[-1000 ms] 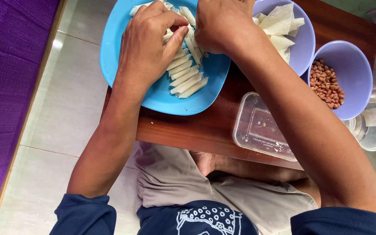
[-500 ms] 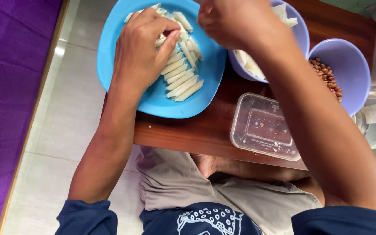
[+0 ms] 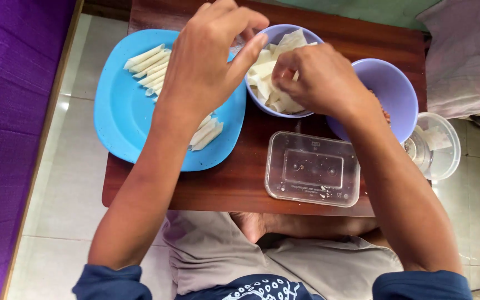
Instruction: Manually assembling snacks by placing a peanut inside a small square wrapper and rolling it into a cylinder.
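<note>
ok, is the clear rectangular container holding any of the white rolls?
No. The clear rectangular container holds only a few crumbs, while the white rolls lie on the blue plate.

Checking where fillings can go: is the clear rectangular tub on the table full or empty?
Nearly empty: the clear tub shows its bare bottom, with only a few crumbs in one corner.

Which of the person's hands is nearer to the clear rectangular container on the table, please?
Right. The right hand is in the wrapper bowl just above the container; the left hand hovers farther, over the blue plate.
</note>
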